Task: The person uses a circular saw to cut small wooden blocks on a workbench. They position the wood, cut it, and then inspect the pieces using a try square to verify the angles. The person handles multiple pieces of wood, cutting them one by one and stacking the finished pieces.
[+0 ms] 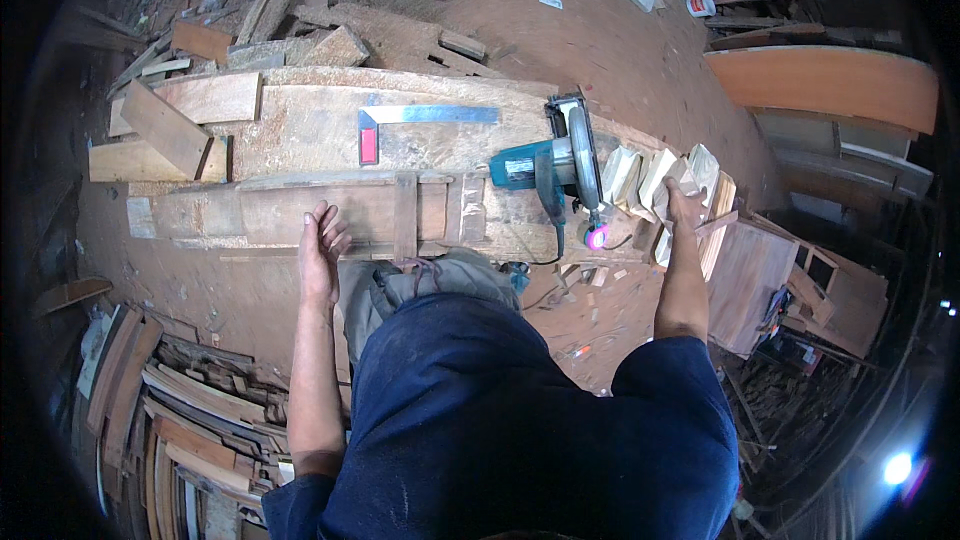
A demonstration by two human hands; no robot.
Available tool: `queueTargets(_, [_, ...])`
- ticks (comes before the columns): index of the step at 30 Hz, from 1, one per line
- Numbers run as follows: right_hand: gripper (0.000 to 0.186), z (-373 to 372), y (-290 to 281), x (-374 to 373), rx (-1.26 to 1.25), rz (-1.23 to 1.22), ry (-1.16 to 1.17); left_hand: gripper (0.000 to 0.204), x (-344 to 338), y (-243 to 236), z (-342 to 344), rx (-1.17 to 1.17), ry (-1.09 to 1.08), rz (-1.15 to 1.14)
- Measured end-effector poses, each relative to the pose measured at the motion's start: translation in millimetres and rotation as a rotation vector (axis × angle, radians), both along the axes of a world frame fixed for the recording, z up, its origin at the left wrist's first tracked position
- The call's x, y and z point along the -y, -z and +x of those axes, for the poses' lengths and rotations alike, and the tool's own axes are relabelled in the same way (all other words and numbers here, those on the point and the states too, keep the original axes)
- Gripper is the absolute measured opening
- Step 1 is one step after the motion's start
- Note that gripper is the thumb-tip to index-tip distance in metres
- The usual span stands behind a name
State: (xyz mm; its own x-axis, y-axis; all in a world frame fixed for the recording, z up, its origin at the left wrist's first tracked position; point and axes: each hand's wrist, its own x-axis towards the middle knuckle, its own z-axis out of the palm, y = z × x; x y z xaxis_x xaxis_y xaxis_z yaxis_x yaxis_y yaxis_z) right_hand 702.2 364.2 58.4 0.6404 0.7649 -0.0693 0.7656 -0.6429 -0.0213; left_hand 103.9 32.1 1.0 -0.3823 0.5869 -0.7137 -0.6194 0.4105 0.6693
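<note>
My right hand [685,206] reaches out to the right end of the workbench and grips a small wood block [684,177] among a row of stacked cut blocks [622,176]. My left hand [324,242] hovers over the bench's near edge with loosely bent fingers and nothing in it. Left of the blocks rests a teal circular saw [527,167], its blade side toward them. A try square [430,115] with a red-marked stock lies flat farther back. Below my left hand runs a long wooden jig board [290,215] with a cross strip [405,215].
Loose planks [165,130] are piled on the bench's left end. The saw's cord [556,245] drops over the near edge. Offcuts [340,45] lie behind the bench, and stacked boards [205,410] stand at lower left. A wooden panel [745,285] sits beyond the right end.
</note>
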Motion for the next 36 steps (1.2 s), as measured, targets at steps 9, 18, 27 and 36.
queueTargets(9, [0.099, -69.3, -33.0, 37.4, -0.689, 0.326, -0.355, 0.077, -56.6, -33.5, 38.0, 0.030, 0.226, 0.197])
queueTargets(18, [0.097, -269.1, -92.4, 153.2, -1.448, -0.163, -0.472, 0.094, -121.8, -73.2, 125.9, 0.802, 0.349, 0.497])
queueTargets(27, [0.102, -49.2, -27.8, 30.2, -0.136, 0.318, -0.365, 0.086, -58.7, -42.8, 71.7, 0.688, 0.175, 0.331])
queueTargets(36, [0.129, -26.5, 10.3, 10.4, -0.107, 0.005, -0.164, 0.084, -36.4, -34.8, 39.0, 0.539, -0.051, 0.302])
